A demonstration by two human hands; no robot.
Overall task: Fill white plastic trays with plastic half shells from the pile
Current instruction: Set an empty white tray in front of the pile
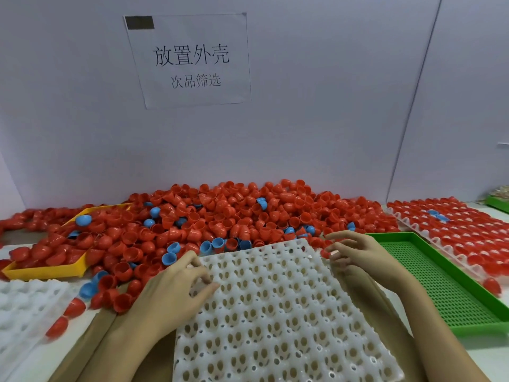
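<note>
An empty white plastic tray (275,312) with rows of round pockets lies in front of me, its far edge against the pile of red and blue half shells (220,216). My left hand (176,288) rests at the tray's left edge, thumb on the tray and fingers loosely curled around nothing I can see. My right hand (358,257) hovers at the tray's far right corner with its fingers loosely bent. A red shell (325,253) lies right at its fingertips; I cannot tell if they touch it.
A yellow tray (44,268) half buried in shells sits at the left. Another white tray (24,307) lies at the near left. A green perforated tray (440,282) is on the right, and beyond it a white tray filled with red shells (468,232). A wall stands behind.
</note>
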